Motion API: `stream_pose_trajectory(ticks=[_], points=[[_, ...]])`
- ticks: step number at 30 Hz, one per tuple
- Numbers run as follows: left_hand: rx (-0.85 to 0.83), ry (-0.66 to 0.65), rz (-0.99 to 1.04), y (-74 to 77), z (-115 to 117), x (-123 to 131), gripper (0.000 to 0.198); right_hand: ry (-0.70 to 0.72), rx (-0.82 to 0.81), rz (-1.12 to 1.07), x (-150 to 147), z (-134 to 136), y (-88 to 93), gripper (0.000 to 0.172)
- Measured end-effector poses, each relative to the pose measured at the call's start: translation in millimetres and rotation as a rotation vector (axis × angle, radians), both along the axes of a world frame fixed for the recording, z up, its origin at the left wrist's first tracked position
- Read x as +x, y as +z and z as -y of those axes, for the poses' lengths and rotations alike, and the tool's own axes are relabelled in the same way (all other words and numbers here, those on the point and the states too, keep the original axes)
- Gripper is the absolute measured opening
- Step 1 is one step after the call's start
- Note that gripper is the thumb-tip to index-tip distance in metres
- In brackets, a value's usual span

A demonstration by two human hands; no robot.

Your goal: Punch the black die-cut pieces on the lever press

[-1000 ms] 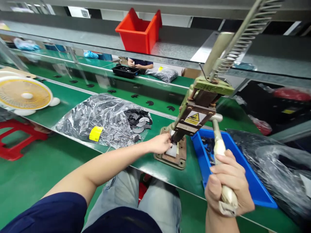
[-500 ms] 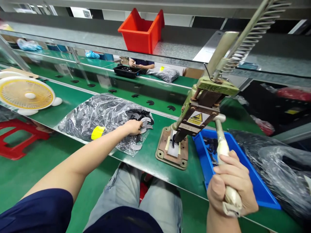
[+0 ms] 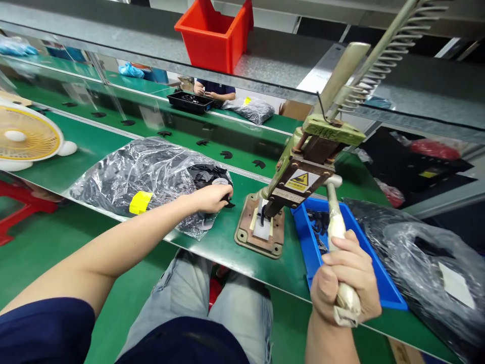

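Observation:
My left hand [image 3: 214,198] is closed at the mouth of a clear plastic bag [image 3: 125,169] full of curved black pieces. A dark curved piece [image 3: 229,204] sticks out past its fingertips. My right hand [image 3: 350,278] is wrapped round the tape-covered lever handle [image 3: 336,225] of a green hand press [image 3: 303,162]. Under the press ram, a small dark part stands on the pale block of the base plate [image 3: 242,236]; the ram partly hides it.
Right of the press lies a blue bin [image 3: 379,263] with black parts, beside a large plastic bag [image 3: 420,242]. A fan [image 3: 30,134] stands at left. Black pieces lie spaced along the green strip behind. A red bin [image 3: 212,43] sits on the shelf above; a co-worker's hands [image 3: 204,92] show beyond.
My left hand has drawn slightly back toward the bag's right edge, now with a dark piece at its fingertips. My right hand stays on the lever. The whole view has shifted a little.

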State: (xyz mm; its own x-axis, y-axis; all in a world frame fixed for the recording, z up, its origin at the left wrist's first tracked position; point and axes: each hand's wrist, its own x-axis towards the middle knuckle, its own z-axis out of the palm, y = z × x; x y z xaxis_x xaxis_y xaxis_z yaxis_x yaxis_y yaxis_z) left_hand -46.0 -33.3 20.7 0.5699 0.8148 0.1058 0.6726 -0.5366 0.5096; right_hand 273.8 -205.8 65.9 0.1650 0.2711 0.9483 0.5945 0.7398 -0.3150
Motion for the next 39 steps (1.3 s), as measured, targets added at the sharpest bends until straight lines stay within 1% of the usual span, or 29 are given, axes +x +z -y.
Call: stream_pose_trajectory(ticks=[2,4,6,7,9,10,12,14,16,18,20,23,26,29,32,36,39], points=[[-0.03,-0.015,0.011,-6.7,9.8,14.8,0.026,0.002,0.0,0.002,0.2,0.2,-0.4,0.013],[-0.087,0.007,0.063,-19.0,18.4,28.4,0.022,0.007,-0.001,0.011,1.1,0.6,-0.8,0.013],[-0.136,0.078,0.146,-32.3,23.7,38.2,0.014,0.012,-0.004,0.017,2.1,1.1,-0.8,0.014],[-0.149,0.127,0.188,-37.6,24.7,41.2,0.014,0.012,-0.006,0.017,2.4,1.3,-0.6,0.014],[-0.19,0.22,0.271,-42.9,23.6,44.8,0.025,0.013,-0.017,0.022,2.1,1.3,0.0,0.014],[-0.238,0.245,0.318,-42.8,21.9,46.1,0.029,0.013,-0.019,0.023,1.6,1.0,0.2,0.014],[-0.383,0.234,0.415,-38.6,17.5,49.7,0.031,0.009,-0.011,0.015,-0.1,-0.5,0.1,0.015],[-0.531,0.175,0.483,-32.6,13.8,57.0,0.032,0.004,0.02,-0.004,-1.9,-2.5,-0.6,0.017],[-0.602,0.12,0.505,-28.7,11.3,68.1,0.032,0.001,0.048,-0.019,-2.8,-4.2,-1.8,0.019],[-0.62,0.102,0.516,-28.5,9.1,80.6,0.03,0.005,0.054,-0.022,-2.6,-4.9,-2.7,0.02],[-0.609,0.114,0.521,-30.7,6.2,91.4,0.027,0.011,0.045,-0.016,-1.7,-4.5,-3.1,0.02],[-0.567,0.13,0.521,-32.6,-0.6,99.5,0.026,0.012,0.04,-0.012,-1.5,-3.2,-2.9,0.021],[-0.585,0.104,0.528,-29.1,-8.0,98.1,0.026,0.001,0.022,-0.013,-2.9,-2.0,-2.3,0.021],[-0.677,0.07,0.529,-25.3,-11.5,94.5,0.025,0.01,0.008,-0.003,-3.7,-1.3,-1.6,0.023],[-0.735,0.06,0.522,-27.3,-10.0,94.7,0.026,0.013,0.015,0.002,-3.7,-0.8,-1.2,0.023],[-0.721,0.108,0.529,-33.7,-5.9,97.8,0.024,0.014,0.01,-0.002,-4.4,0.0,-0.5,0.024],[-0.718,0.15,0.496,-33.3,-4.9,99.2,0.023,0.01,0.0,-0.005,-5.6,0.2,0.7,0.025]])
